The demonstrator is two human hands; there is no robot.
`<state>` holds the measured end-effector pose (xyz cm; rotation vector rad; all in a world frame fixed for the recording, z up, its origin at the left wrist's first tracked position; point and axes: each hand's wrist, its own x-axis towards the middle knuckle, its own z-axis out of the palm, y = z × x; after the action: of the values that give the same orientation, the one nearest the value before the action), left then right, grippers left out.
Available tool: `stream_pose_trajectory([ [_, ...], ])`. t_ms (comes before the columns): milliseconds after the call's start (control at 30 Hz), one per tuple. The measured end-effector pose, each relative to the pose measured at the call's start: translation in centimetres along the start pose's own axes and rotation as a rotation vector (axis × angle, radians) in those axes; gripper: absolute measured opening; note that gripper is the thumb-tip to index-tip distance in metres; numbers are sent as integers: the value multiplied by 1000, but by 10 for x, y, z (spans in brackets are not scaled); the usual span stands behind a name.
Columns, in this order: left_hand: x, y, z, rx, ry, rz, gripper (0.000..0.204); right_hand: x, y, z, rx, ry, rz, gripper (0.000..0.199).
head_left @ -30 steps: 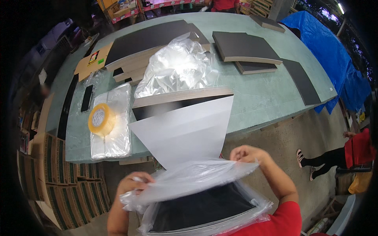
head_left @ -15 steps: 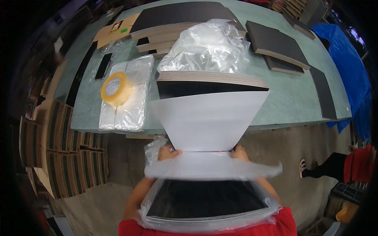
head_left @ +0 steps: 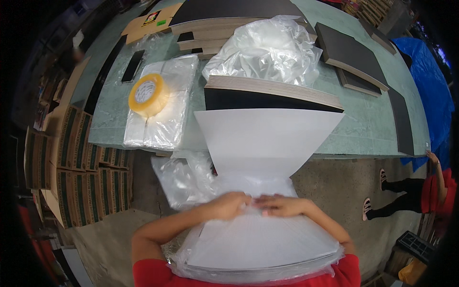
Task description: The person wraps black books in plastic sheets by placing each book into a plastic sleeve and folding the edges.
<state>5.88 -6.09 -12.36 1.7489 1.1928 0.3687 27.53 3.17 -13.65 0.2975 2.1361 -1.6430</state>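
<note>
Both hands have met at centre: left hand (head_left: 228, 205) and right hand (head_left: 282, 205) now press flat, grip open, on the clear plastic bag (head_left: 191, 179) over the white flat board (head_left: 265, 138).

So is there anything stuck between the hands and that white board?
Yes. The clear plastic bag is bunched over the white board where the left hand and right hand press, so the fingers lie on plastic, not on the board.

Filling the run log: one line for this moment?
left hand: on plastic bag | right hand: on bag | white panel: half sleeved
</note>
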Motion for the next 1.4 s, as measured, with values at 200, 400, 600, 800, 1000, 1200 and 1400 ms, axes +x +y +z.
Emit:
stream_pose_trajectory([
  [200, 52, -38, -6, 105, 314, 62, 14, 26, 24, -39, 15, 142, 124, 47],
  [400, 47, 71, -113, -524, 852, 317, 19, 22, -61, -75, 548, 421, -255, 16],
  [600, -3, 67, -135, -432, 683, -240, 20, 2, -48, -72, 598, 507, -284, 19],
  [800, 23, 36, -84, -373, 405, -111, 21, 2, -65, -69, 423, 660, -318, 24],
  [1000, 15, 42, -93, -499, 577, -283, 29, -40, -65, -70, 90, 737, 45, 10],
  [1200, 19, 61, -83, -304, 585, -90, 21, -40, -74, -66, 768, 600, -218, 24],
  [1400, 23, 65, -78, -214, 525, -24, 23, 4, -73, -61, 623, 839, -230, 32],
])
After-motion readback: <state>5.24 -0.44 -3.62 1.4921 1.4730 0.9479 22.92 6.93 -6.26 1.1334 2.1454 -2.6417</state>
